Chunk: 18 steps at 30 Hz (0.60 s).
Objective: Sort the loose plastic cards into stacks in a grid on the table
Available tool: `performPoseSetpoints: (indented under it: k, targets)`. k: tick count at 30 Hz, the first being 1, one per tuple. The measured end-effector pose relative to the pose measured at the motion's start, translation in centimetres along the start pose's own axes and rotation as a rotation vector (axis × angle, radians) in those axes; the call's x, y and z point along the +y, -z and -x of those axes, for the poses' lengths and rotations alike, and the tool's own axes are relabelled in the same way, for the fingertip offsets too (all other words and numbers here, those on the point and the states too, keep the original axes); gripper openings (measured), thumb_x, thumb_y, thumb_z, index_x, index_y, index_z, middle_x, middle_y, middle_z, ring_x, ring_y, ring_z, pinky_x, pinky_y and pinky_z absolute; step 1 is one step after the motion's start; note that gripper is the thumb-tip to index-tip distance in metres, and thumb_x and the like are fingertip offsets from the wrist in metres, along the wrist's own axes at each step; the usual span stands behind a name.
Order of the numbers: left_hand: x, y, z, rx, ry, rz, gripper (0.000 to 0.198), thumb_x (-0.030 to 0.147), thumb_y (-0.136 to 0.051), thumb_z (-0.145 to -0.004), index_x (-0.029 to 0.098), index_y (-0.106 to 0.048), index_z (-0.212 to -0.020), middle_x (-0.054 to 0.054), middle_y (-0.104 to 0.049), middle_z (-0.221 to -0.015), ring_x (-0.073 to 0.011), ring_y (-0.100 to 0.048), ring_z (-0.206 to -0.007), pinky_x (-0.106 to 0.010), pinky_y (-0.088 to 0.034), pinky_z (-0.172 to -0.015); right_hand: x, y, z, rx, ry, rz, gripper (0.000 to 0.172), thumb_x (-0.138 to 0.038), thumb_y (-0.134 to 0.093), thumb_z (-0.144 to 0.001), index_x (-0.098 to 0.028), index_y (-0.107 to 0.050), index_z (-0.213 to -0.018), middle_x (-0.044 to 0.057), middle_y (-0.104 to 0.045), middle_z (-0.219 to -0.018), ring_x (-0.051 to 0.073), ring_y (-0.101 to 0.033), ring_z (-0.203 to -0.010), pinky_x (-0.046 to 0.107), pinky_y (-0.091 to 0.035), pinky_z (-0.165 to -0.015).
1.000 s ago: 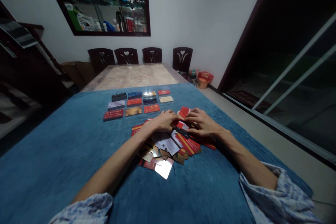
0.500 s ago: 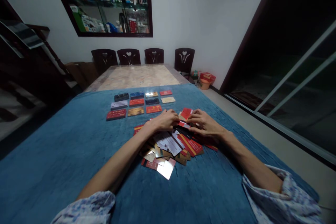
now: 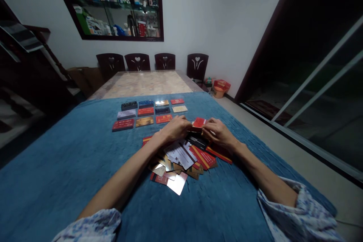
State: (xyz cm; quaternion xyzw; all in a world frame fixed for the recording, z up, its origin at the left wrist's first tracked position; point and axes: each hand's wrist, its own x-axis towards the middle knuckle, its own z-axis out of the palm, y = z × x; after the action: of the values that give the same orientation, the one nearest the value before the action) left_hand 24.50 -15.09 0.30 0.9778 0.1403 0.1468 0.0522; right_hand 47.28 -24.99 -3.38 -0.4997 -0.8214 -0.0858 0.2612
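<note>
Above the far side of a loose pile of plastic cards [image 3: 181, 154], my left hand [image 3: 177, 127] and my right hand [image 3: 219, 131] come close together. A thin dark-red card [image 3: 196, 129] is pinched between them, one end in each hand, tilted so that little of its face shows. Under my fingers lies a black card [image 3: 198, 141] with small print. A red card [image 3: 199, 121] shows just beyond the held one. White, gold and red cards overlap nearer to me. Past my left hand, several neat stacks of cards [image 3: 146, 112] stand in rows, sorted by look.
A blue cloth [image 3: 70, 151] covers the near part of the table, with bare marble tabletop [image 3: 147, 81] beyond it. Dark chairs [image 3: 197, 66] line the far wall. An orange bucket [image 3: 218, 91] stands on the floor at right, near a sliding glass door.
Both hands have lifted a card a little off the pile, tilting it up. The black card below is now more exposed. The camera view has shifted slightly.
</note>
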Motion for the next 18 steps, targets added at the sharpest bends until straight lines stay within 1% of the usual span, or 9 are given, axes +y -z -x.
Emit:
performPoseSetpoints:
  k: [3,7,10,12,15,18]
  targets:
    - [-0.03,-0.14,-0.02,0.021,0.015,-0.011,0.019,0.007,-0.056,-0.083,0.018,-0.071,-0.087,-0.004,-0.069,-0.084,-0.0188,-0.059,-0.09,-0.03,-0.043,-0.081,-0.08,-0.26,0.02,0.022,-0.01,0.029,0.028,-0.027,-0.045,-0.101,-0.02,-0.07,-0.091,0.009,-0.072,-0.084,0.023,-0.058,-0.087,0.037,-0.04,-0.076]
    - [-0.14,-0.26,0.16,0.03,0.032,0.008,0.019,0.007,-0.057,-0.083,0.018,-0.071,-0.09,-0.005,-0.069,-0.086,-0.0187,-0.06,-0.09,-0.029,-0.045,-0.079,-0.13,-0.6,0.07,0.024,-0.013,0.023,0.024,-0.024,-0.046,-0.099,-0.02,-0.07,-0.093,0.009,-0.073,-0.086,0.022,-0.058,-0.087,0.035,-0.04,-0.076]
    - [-0.26,-0.36,0.19,0.047,0.056,0.041,0.019,0.009,-0.057,-0.084,0.018,-0.072,-0.091,-0.006,-0.069,-0.088,-0.0197,-0.059,-0.092,-0.031,-0.046,-0.081,-0.18,-0.82,0.06,0.032,-0.025,0.038,0.022,-0.024,-0.049,-0.098,-0.021,-0.07,-0.094,0.008,-0.073,-0.086,0.023,-0.058,-0.087,0.035,-0.038,-0.076]
    - [-0.38,-0.45,0.08,0.084,0.074,0.068,0.019,0.01,-0.058,-0.084,0.018,-0.074,-0.091,-0.007,-0.068,-0.09,-0.0205,-0.057,-0.094,-0.033,-0.047,-0.084,-0.33,-0.82,0.0,0.046,-0.029,0.05,0.022,-0.025,-0.049,-0.098,-0.021,-0.07,-0.093,0.008,-0.073,-0.087,0.023,-0.057,-0.086,0.035,-0.037,-0.075]
    - [-0.6,-0.6,-0.18,0.18,0.122,0.11,0.019,0.01,-0.06,-0.083,0.017,-0.076,-0.088,-0.007,-0.066,-0.091,-0.0211,-0.054,-0.096,-0.034,-0.047,-0.086,-0.69,-0.56,-0.11,0.069,-0.026,0.047,0.024,-0.027,-0.048,-0.099,-0.021,-0.07,-0.092,0.008,-0.073,-0.088,0.023,-0.056,-0.086,0.036,-0.036,-0.076]
    - [-0.76,-0.74,-0.38,0.248,0.168,0.149,0.021,0.008,-0.061,-0.081,0.018,-0.077,-0.088,-0.006,-0.064,-0.087,-0.0209,-0.052,-0.096,-0.033,-0.048,-0.086,-0.89,-0.27,-0.17,0.086,-0.032,0.025,0.023,-0.029,-0.048,-0.098,-0.021,-0.07,-0.095,0.009,-0.073,-0.089,0.023,-0.056,-0.087,0.036,-0.037,-0.076]
